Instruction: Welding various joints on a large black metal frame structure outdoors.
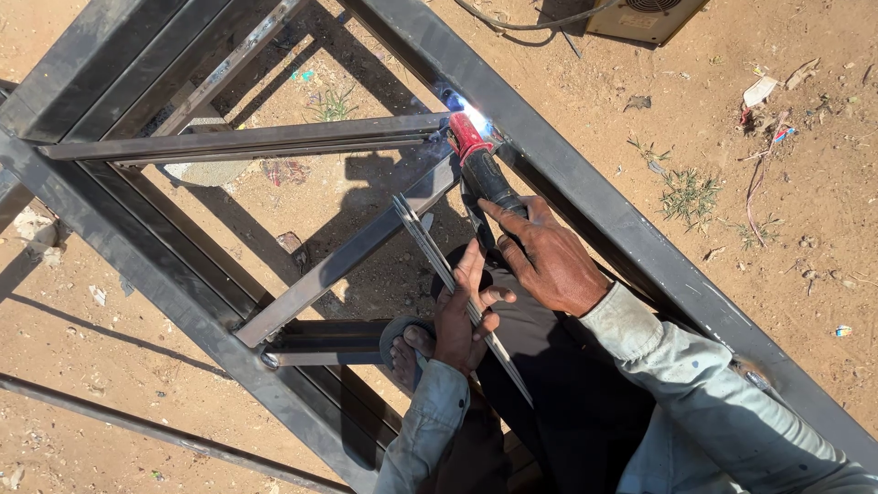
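Observation:
My right hand (549, 261) grips the black handle of a welding electrode holder (485, 174) with a red tip. Its tip touches a joint on a dark steel frame (585, 197), where a bright white-blue arc (474, 116) glows. My left hand (465, 306) holds a thin flat metal strip (425, 242) that slants from upper left down past my lap. A horizontal steel bar (247, 142) meets the frame at the arc, and a diagonal bar (338, 265) runs below it. My sandalled foot (407, 343) rests on a lower bar.
The frame lies over sandy ground (786, 238) with scattered litter and small weeds (688, 194). A welding machine (640, 16) with a cable (512, 23) stands at the top edge. A stone block (206, 169) props the frame at left. A thin rod (165, 430) crosses bottom left.

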